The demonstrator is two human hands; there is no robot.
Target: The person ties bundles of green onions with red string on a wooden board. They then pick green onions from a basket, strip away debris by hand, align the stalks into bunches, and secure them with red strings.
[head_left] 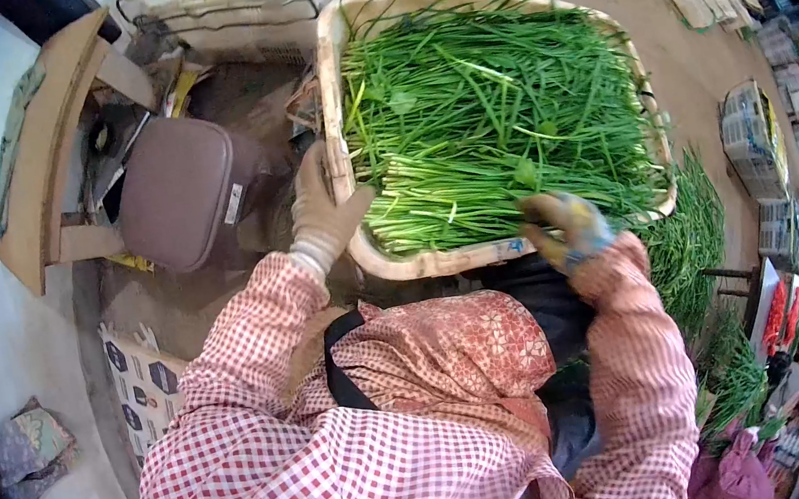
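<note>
A pale plastic crate (334, 117) full of long green chives (502, 105) sits in front of me, the paler stalk ends gathered toward its near left side. My left hand (321, 204), in a light work glove, is closed over the crate's left rim, with the thumb on the inner side. Above the near right rim hovers my right hand (566, 225), in a soiled glove. Its thumb and fingers are curled but apart, close to the chives, with nothing visible between them. Whether its fingertips touch the leaves I cannot tell.
A brown stool (178, 190) stands left, beside a wooden table (54, 154). Another pale crate (225, 0) is behind it. Loose greens (686, 242) lie on the floor to the right. Stacked crates (754, 142) stand farther right, and people sit at the lower right.
</note>
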